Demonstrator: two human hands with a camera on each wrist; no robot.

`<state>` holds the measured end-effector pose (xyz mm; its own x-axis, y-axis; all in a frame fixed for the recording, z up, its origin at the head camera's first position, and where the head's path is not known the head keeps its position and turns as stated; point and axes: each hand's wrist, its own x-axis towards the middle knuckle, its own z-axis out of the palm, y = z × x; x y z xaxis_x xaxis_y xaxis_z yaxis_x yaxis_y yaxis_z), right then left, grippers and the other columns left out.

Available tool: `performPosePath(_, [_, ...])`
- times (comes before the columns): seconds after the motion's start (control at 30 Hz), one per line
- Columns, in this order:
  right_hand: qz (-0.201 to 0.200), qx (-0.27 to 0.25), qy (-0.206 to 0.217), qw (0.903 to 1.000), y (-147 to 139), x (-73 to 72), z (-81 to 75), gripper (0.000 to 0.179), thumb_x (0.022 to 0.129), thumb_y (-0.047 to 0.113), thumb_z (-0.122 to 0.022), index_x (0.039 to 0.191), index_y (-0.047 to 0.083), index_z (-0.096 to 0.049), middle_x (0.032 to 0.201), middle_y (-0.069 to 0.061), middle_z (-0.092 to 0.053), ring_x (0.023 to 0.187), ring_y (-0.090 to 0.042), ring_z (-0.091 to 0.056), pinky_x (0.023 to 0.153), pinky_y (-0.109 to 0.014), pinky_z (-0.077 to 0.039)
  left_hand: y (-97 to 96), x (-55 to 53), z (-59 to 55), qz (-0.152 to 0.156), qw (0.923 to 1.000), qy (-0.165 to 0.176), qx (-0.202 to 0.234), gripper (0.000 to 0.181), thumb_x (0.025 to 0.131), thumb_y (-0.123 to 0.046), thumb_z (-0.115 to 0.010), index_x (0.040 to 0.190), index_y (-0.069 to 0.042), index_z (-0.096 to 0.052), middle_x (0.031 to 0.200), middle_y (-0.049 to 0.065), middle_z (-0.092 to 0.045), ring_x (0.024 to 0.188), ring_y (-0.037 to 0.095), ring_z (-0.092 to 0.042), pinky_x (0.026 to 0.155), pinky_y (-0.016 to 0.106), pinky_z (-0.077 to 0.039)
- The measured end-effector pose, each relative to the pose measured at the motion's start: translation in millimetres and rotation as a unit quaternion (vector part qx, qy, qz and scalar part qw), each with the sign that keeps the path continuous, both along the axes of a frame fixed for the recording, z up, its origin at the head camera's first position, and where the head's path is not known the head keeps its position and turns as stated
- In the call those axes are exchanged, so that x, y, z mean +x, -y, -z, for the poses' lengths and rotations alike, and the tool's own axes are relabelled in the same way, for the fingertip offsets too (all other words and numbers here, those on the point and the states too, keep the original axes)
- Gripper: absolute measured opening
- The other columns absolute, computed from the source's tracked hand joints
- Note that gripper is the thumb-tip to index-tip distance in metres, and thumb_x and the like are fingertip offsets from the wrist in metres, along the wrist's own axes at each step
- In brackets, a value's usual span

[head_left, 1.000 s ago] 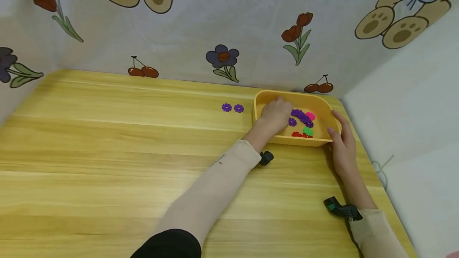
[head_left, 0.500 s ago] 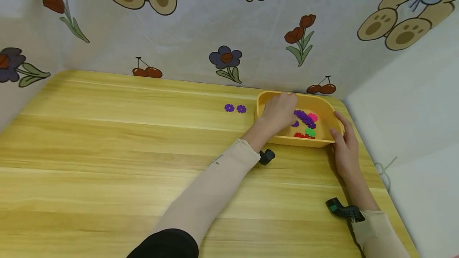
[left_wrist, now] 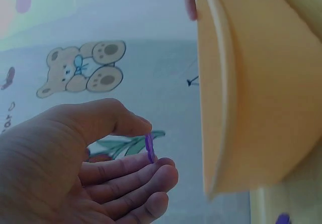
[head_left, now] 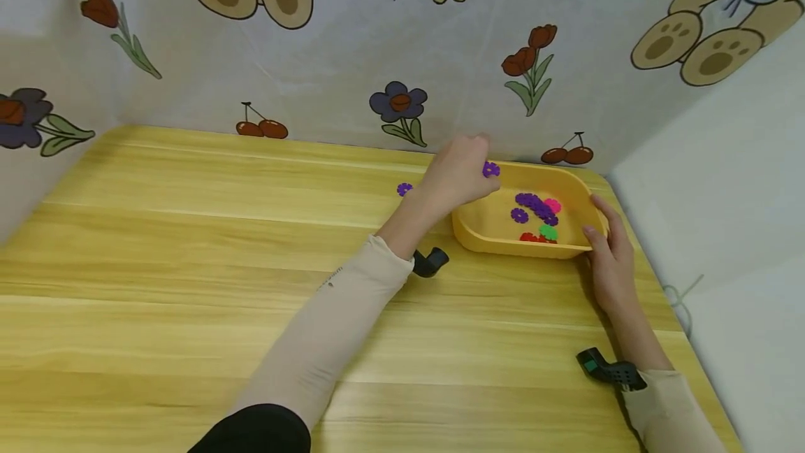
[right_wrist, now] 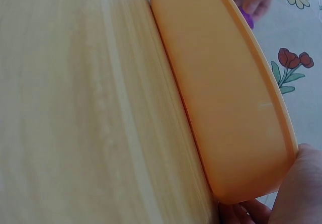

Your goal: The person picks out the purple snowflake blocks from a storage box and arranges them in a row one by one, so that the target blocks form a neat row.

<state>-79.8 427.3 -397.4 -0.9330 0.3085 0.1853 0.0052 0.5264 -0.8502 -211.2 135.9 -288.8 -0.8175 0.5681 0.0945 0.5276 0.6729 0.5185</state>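
Observation:
My left hand (head_left: 449,173) pinches a purple flower-shaped disc (head_left: 491,169) between thumb and fingers, above the left end of a yellow plastic tray (head_left: 503,247). In the left wrist view the disc (left_wrist: 149,147) is seen edge-on at the thumb tip. My right hand (head_left: 613,268) grips the tray's right end, thumb at the rim. Inside the tray lie an overlapping row of purple discs (head_left: 537,207), a single purple disc (head_left: 519,215), a pink disc (head_left: 553,205), a green disc (head_left: 548,232) and red discs (head_left: 528,237).
Left of the tray, a purple disc (head_left: 404,189) lies on the wooden table (head_left: 189,264), partly hidden by my left arm. Behind the tray hangs a printed cloth (head_left: 314,82). A white wall (head_left: 723,229) stands beyond the table's right edge.
My left hand has risen out of the tray and moved left, bringing a purple disc with it. It now covers one of the two table discs. My right hand keeps its hold on the tray.

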Motion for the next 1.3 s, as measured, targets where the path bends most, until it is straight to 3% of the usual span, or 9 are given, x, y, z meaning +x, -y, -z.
performPosePath(0.17, [0.004,0.0,0.003,1.0,0.4,0.3,-0.6,0.052,0.113,0.021,-0.042,0.164,0.028,-0.037,0.172,0.003,-0.029,0.154,-0.009,-0.027,0.109,-0.008,-0.035,32.1,-10.7,-2.5,-0.018,0.9995,-0.006,0.026,0.021,0.093,-0.025,-0.072,0.098,-0.009,-0.059,0.084,0.001,-0.054,0.074,0.016,-0.052,0.061,0.025,-0.036])
performPosePath(0.3, [0.002,-0.007,0.004,1.0,0.3,0.0,-0.6,0.051,0.113,0.021,-0.042,0.164,0.028,-0.037,0.172,0.002,-0.029,0.146,-0.011,-0.038,0.097,-0.004,-0.043,61.6,-21.1,1.3,-0.041,0.9986,-0.012,0.029,0.02,0.092,-0.024,-0.074,0.097,-0.008,-0.062,0.086,0.003,-0.06,0.078,0.019,-0.057,0.067,0.028,-0.045])
performPosePath(0.43, [-0.004,-0.027,0.002,0.9996,0.0,-0.7,-0.9,0.051,0.113,0.021,-0.043,0.164,0.027,-0.038,0.172,0.002,-0.028,0.139,-0.011,-0.044,0.09,-0.004,-0.046,88.5,-31.1,7.1,-0.057,0.9982,-0.01,0.016,0.021,0.092,-0.022,-0.076,0.098,-0.007,-0.063,0.091,0.005,-0.061,0.082,0.022,-0.057,0.072,0.034,-0.048])
performPosePath(0.6, [-0.002,-0.032,0.005,0.9995,0.1,-1.3,-1.9,0.052,0.113,0.02,-0.043,0.164,0.027,-0.038,0.172,0.002,-0.028,0.142,-0.013,-0.043,0.09,-0.004,-0.046,110.4,-39.5,14.7,-0.061,0.9977,0.009,-0.028,0.022,0.092,-0.022,-0.077,0.099,-0.006,-0.064,0.093,0.007,-0.062,0.085,0.024,-0.056,0.076,0.036,-0.047])
performPosePath(0.9, [-0.01,-0.062,0.0,0.998,-0.3,-0.2,-0.8,0.052,0.113,0.019,-0.045,0.163,0.026,-0.039,0.172,-0.001,-0.027,0.136,-0.012,-0.048,0.09,-0.005,-0.048,119.3,-46.0,35.7,-0.041,0.9923,0.051,-0.105,0.02,0.089,-0.016,-0.083,0.09,-0.005,-0.067,0.094,0.009,-0.064,0.088,0.025,-0.057,0.078,0.038,-0.052])
performPosePath(1.17, [-0.003,-0.015,0.015,0.9998,-0.5,1.3,-2.5,0.052,0.114,0.021,-0.042,0.165,0.029,-0.036,0.173,0.001,-0.026,0.14,-0.012,-0.047,0.09,-0.005,-0.047,121.7,-50.5,49.1,-0.048,0.9902,0.065,-0.114,0.014,0.089,-0.01,-0.08,0.09,-0.005,-0.067,0.095,0.008,-0.065,0.087,0.024,-0.057,0.078,0.037,-0.049])
performPosePath(1.3, [-0.001,-0.021,0.015,0.9997,0.3,1.2,-2.7,0.052,0.113,0.02,-0.042,0.164,0.028,-0.037,0.173,0.0,-0.026,0.14,-0.013,-0.047,0.09,-0.005,-0.047,121.7,-51.2,51.6,-0.047,0.9906,0.064,-0.111,0.014,0.089,-0.008,-0.079,0.094,-0.005,-0.067,0.099,0.009,-0.065,0.09,0.025,-0.057,0.081,0.038,-0.049])
